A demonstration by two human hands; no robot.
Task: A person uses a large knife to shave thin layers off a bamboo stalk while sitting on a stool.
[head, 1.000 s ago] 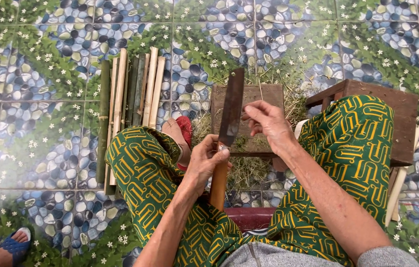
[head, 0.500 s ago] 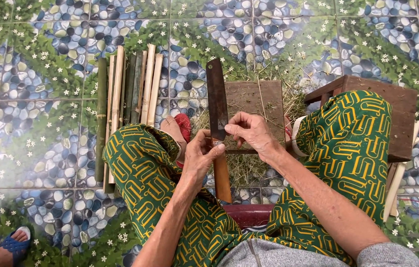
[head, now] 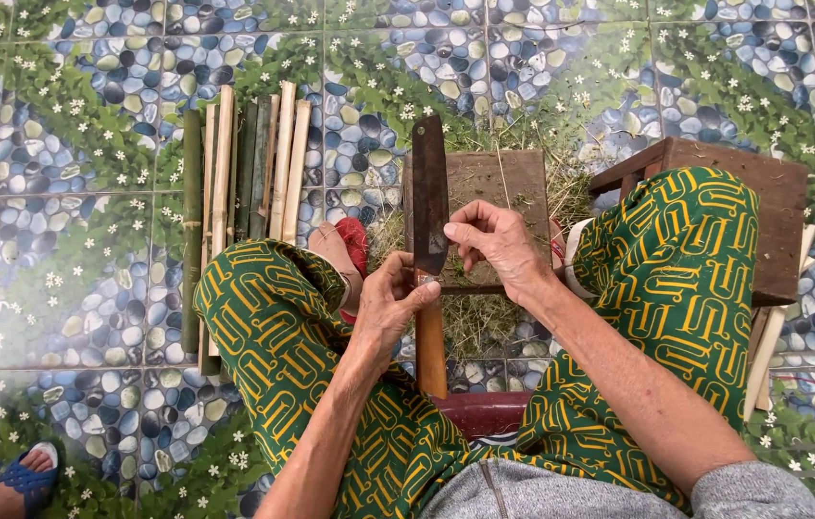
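Our left hand (head: 390, 306) is clamped on the cleaver (head: 429, 207) handle, blade pointing away. Our right hand (head: 499, 240) has drawn in beside the blade, fingers pinched on a thin sliver, so shaving looks under way. Beyond the cleaver lies the wooden block (head: 494, 183); left of it, bamboo strips (head: 244, 173) on pebble-patterned tiles (head: 71, 240).

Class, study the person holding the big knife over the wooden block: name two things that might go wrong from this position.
1. The right hand pinches something thin right beside the knife blade; a slip might cut the fingers.
2. The left hand grips where the blade meets the wooden handle, with knees close on both sides; a jerk may swing the blade toward a leg or the foot in the red sandal.
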